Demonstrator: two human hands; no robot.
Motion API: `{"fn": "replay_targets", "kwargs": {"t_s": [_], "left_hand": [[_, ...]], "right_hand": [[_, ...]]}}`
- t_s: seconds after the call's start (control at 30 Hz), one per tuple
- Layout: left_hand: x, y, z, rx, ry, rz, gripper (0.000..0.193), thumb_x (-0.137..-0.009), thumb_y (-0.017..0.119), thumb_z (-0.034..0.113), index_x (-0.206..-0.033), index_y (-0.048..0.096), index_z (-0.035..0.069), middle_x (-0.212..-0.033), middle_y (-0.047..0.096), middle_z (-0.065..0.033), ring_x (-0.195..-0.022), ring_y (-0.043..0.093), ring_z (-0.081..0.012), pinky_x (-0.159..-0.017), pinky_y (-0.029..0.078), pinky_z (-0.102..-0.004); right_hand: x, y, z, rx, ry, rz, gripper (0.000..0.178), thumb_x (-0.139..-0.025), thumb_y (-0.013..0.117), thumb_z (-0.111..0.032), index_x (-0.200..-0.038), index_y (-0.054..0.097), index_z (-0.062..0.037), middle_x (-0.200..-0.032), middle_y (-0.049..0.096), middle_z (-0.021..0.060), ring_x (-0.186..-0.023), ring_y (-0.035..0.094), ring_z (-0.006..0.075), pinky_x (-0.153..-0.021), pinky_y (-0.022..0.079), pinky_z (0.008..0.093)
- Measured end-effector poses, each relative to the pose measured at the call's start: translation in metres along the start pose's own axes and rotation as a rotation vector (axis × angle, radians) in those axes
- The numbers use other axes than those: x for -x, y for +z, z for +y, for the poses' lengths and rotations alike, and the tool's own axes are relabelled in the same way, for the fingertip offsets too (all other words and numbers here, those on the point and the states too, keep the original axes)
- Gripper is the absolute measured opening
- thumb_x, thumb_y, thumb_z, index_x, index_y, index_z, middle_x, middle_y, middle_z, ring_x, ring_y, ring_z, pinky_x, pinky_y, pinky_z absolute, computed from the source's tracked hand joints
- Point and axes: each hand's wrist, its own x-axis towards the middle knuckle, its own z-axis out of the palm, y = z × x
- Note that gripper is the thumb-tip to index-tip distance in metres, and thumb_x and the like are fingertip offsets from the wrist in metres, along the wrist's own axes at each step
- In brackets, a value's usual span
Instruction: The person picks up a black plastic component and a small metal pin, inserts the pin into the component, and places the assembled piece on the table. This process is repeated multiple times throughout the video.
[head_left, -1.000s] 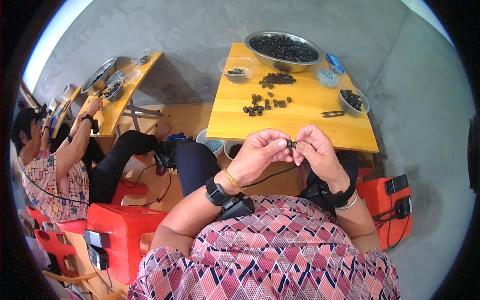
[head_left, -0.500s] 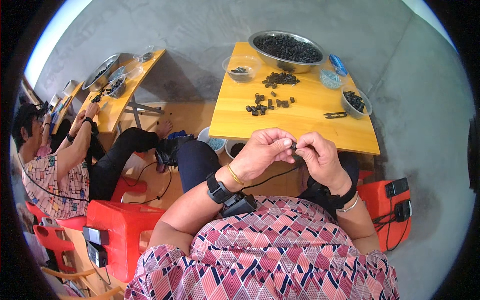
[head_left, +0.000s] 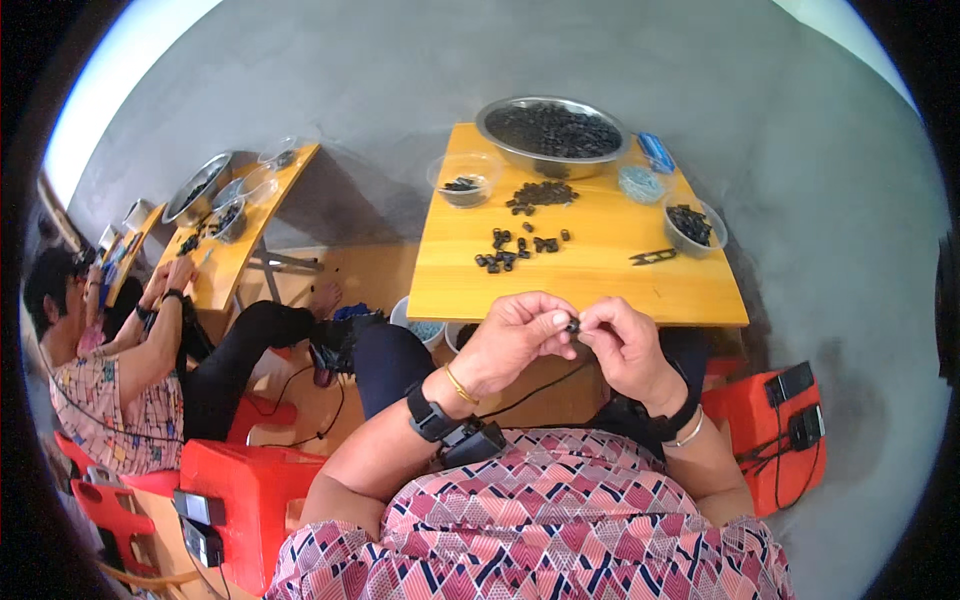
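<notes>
Just off the near edge of the yellow table [head_left: 560, 285], my left hand [head_left: 522, 338] pinches a small black cylindrical part [head_left: 573, 326] between thumb and fingertips. My right hand [head_left: 630, 350] is closed, with finger and thumb pressed together at the part's right side; whatever is between them is too small to make out. Beyond the hands, several short black cylinders [head_left: 496, 262] lie loose on the tabletop. Farther back is a denser pile of small black pieces [head_left: 545, 193]. Small black thread snips [head_left: 653, 257] rest at the right.
A metal basin [head_left: 500, 138] heaped with black pieces stands at the back. Clear tubs [head_left: 465, 192], a tub of pale blue bits [head_left: 640, 183] and a bowl of black parts [head_left: 690, 228] surround the work. Red stools [head_left: 240, 490] flank me. A co-worker [head_left: 120, 390] sits left.
The view has tilted, so the table sits lower in the picture. My hands stay together at the small black part, and its end now shows more plainly beside my left thumb.
</notes>
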Motion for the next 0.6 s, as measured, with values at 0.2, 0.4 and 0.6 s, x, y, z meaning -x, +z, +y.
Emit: {"fn": "replay_targets", "kwargs": {"t_s": [0.2,0.4,0.6], "left_hand": [[-0.014,0.009,0.001,-0.008,-0.036,-0.042,0.015,-0.085,0.048,0.009,-0.093,0.054,-0.002,-0.082,0.058,-0.0076,-0.070,0.056,-0.0131,-0.067,0.051,-0.0283],[-0.014,-0.001,-0.001,0.008,-0.029,-0.003,0.016,-0.085,0.048,0.011,-0.093,0.054,-0.002,-0.087,0.058,-0.0096,-0.075,0.059,-0.0171,-0.067,0.051,-0.0292],[-0.012,-0.002,0.005,0.056,0.023,-0.025,0.021,-0.084,0.051,0.010,-0.101,0.050,-0.001,-0.089,0.058,-0.0109,-0.076,0.058,-0.0169,-0.066,0.050,-0.0285]], "right_hand": [[0.001,-0.008,0.003,-0.023,0.015,0.002,0.011,-0.075,0.054,0.003,-0.081,0.047,-0.0031,-0.068,0.051,0.0088,-0.058,0.051,0.0201,-0.054,0.041,0.0257],[0.004,-0.007,0.009,0.039,0.034,0.019,0.013,-0.074,0.054,0.003,-0.083,0.047,-0.0032,-0.069,0.051,0.0084,-0.060,0.053,0.0192,-0.055,0.042,0.0260],[-0.002,0.006,0.004,-0.144,0.048,0.011,0.029,-0.074,0.052,0.006,-0.101,0.045,-0.0020,-0.075,0.051,0.0097,-0.062,0.053,0.0171,-0.057,0.043,0.0267]]}}
